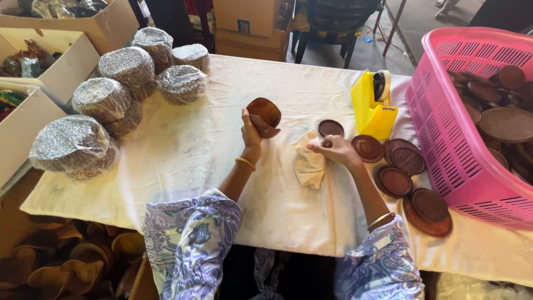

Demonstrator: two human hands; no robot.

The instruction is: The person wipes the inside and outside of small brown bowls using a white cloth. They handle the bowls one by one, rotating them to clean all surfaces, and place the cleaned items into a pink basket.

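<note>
My left hand (250, 133) is raised above the white-covered table (183, 155) and grips a small brown wooden bowl (264, 115), tilted on its side. My right hand (335, 150) rests on the table, fingers closed on a cream cloth (309, 166) that lies crumpled below it. Several round brown wooden plates (408, 160) lie flat to the right of that hand, one dark disc (330, 128) just beyond it.
A pink plastic basket (444, 133) full of brown wooden dishes stands at the right. A yellow tape dispenser (373, 108) sits beyond the plates. Several foam-wrapped round bundles (102, 100) are piled at the table's left. Cardboard boxes (55, 61) stand far left; brown wooden pieces (72, 261) lie below.
</note>
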